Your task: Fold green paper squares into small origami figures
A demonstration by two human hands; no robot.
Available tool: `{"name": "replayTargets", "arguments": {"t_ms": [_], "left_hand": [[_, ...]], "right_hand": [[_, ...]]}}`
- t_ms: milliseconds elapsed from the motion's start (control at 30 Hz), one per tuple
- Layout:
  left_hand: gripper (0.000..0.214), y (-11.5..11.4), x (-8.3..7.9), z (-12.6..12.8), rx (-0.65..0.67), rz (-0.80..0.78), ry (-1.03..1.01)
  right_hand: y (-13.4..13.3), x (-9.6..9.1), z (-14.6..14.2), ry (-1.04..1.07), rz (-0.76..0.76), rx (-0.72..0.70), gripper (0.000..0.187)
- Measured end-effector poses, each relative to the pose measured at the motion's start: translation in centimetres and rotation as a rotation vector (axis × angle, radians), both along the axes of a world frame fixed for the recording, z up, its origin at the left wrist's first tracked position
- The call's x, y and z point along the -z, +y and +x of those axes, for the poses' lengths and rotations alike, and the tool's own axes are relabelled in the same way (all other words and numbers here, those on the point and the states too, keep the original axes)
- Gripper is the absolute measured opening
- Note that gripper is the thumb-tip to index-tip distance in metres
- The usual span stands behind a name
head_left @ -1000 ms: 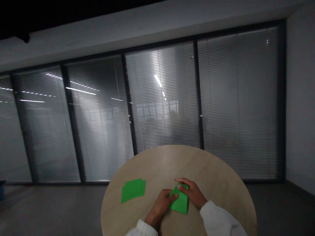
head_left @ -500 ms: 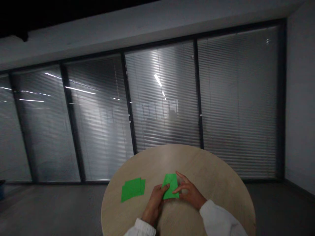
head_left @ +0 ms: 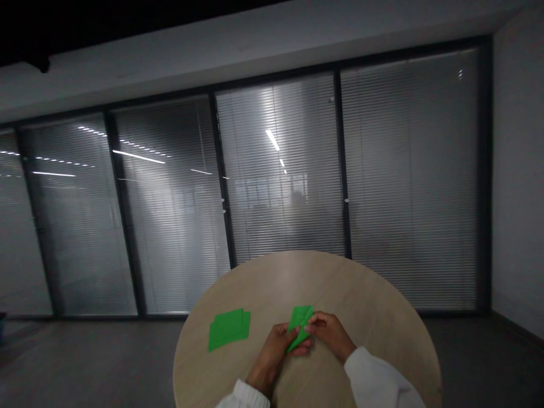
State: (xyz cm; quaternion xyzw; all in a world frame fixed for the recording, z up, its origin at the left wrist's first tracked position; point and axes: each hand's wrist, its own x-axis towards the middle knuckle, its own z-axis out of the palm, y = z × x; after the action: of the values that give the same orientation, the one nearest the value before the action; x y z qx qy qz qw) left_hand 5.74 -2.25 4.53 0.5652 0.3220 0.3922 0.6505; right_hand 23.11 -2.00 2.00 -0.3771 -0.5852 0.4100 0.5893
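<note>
A piece of green paper [head_left: 301, 313] with crease lines is held up over the round wooden table [head_left: 340, 277]. My left hand [head_left: 278, 347] grips its lower left side, thumb on top and fingers underneath. At the paper's right edge, my right hand [head_left: 329, 330] is closed in a pinch, thumb and fingertips on the edge. The fingertips partly cover that side of the paper. To the left of my hands lies a small stack of green paper sheets [head_left: 228, 330], slightly fanned and flat on the table.
Beyond the table stands a glass partition with closed blinds [head_left: 280, 221] and dark frames. Grey floor [head_left: 106, 362] surrounds the table. A dark object [head_left: 2, 327] shows at the far left edge, and a plain wall [head_left: 518, 187] rises at the right.
My right hand's spread fingers have closed onto the paper's right edge. The paper has turned clockwise and looks narrower, and more of my left fingers show beneath it. The stack stays put.
</note>
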Motion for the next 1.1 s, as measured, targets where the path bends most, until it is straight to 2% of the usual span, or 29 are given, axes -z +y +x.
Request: {"name": "replayTargets", "arguments": {"t_ms": [233, 333, 400, 533, 600, 833, 1100], "left_hand": [[0.055, -0.04, 0.34, 0.29, 0.032, -0.021, -0.019], [0.056, -0.05, 0.41, 0.4, 0.052, 0.014, 0.013], [0.057, 0.0, 0.53, 0.44, 0.058, 0.03, 0.025], [0.056, 0.06, 0.66, 0.43, 0.048, 0.026, 0.031], [0.056, 0.0, 0.58, 0.37, 0.031, 0.025, 0.052], [0.054, -0.14, 0.44, 0.21, 0.01, 0.023, 0.099], [0.052, -0.07, 0.41, 0.38, -0.024, -0.016, 0.111]], "right_hand": [[0.19, 0.43, 0.31, -0.024, -0.008, 0.094, 0.023], [0.27, 0.54, 0.25, 0.01, 0.006, 0.09, 0.028], [0.33, 0.64, 0.16, 0.039, -0.012, 0.071, 0.04], [0.29, 0.64, 0.02, 0.05, -0.044, 0.059, 0.08], [0.11, 0.48, -0.05, 0.048, -0.047, 0.035, 0.088], [-0.35, 0.13, -0.27, 0.075, -0.045, 0.02, 0.08], [-0.04, 0.37, 0.26, 0.031, -0.051, 0.074, 0.065]]}}
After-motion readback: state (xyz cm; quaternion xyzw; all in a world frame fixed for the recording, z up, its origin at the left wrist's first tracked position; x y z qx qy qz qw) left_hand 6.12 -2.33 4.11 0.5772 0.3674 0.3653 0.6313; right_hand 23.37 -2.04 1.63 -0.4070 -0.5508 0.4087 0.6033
